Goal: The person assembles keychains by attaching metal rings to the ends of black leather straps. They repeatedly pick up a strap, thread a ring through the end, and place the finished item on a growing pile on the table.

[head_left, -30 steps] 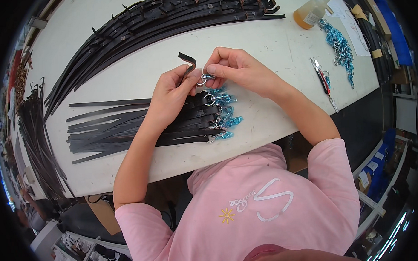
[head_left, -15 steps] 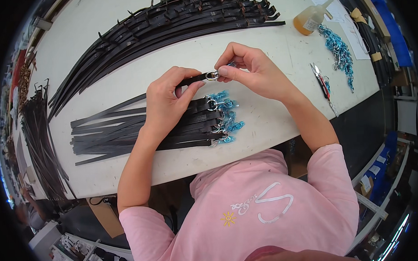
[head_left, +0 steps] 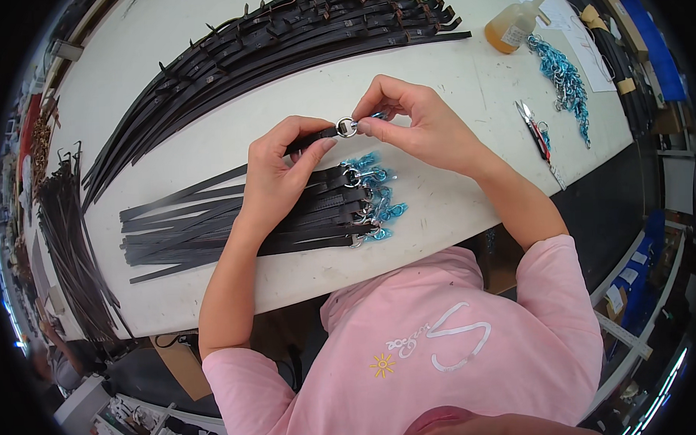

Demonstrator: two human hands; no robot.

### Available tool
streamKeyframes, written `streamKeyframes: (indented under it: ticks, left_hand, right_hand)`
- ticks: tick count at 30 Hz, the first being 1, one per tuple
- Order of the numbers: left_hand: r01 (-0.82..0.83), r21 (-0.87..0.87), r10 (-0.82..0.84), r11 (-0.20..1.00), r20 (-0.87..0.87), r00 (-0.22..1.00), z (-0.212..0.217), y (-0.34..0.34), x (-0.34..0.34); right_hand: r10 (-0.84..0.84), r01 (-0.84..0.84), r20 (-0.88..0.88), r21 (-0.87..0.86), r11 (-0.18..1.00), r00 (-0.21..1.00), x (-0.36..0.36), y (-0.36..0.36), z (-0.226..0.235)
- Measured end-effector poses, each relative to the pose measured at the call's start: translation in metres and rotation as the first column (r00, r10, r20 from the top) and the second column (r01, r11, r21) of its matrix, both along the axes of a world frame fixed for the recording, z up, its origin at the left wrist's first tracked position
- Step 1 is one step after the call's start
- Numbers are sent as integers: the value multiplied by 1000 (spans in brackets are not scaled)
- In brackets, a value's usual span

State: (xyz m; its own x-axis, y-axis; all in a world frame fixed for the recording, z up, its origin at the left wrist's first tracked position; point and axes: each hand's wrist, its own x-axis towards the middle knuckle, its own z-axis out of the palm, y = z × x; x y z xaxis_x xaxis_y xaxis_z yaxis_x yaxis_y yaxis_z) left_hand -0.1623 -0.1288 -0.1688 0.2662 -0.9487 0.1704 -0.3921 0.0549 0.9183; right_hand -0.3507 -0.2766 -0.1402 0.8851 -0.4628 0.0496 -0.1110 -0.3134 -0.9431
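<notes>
My left hand [head_left: 277, 162] pinches a black strap [head_left: 327, 133] near its end, above the table. At that end sits a silver metal ring with a swivel clasp [head_left: 346, 127]. My right hand [head_left: 421, 129] grips the clasp between thumb and fingers, which hide most of it; a bit of blue shows there. Under and beside my left hand lies a row of finished-looking black straps [head_left: 336, 196], their tails fanning to the left. Silver clasps in blue film [head_left: 382, 209] hang on their right ends.
Long black straps [head_left: 281, 47] with loops cover the far side of the table [head_left: 312, 284]. More thin straps [head_left: 73, 242] hang over the left edge. At the right are an amber-liquid bottle [head_left: 506, 35], blue-wrapped clasps [head_left: 562, 80] and small snips [head_left: 530, 127].
The ring has turned to face upward more openly, and my right hand has shifted slightly left along the clasp. My left hand keeps its pinch on the strap.
</notes>
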Motion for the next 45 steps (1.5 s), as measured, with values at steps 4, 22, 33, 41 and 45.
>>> streamKeyframes:
  ticks: [4, 22, 33, 41, 45]
  left_hand:
    - [-5, -15, 5, 1000, -28, 1000, 2, 1, -7]
    - [3, 8, -3, 1000, 18, 1000, 4, 0, -7]
    - [-57, -56, 63, 997, 120, 991, 11, -1, -16]
    - [-46, -23, 48, 999, 79, 996, 26, 3, -31]
    - [-41, -49, 52, 998, 233, 971, 22, 3, -33]
  right_hand:
    - [23, -22, -2, 91, 996, 1000, 1, -1, -6]
    - [-8, 6, 39, 50, 999, 999, -4, 6, -1]
    - [72, -81, 52, 194, 978, 996, 0, -2, -14]
    - [284, -186, -72, 599, 778, 956, 0, -8, -6]
    - [266, -159, -85, 617, 771, 960, 5, -3, -8]
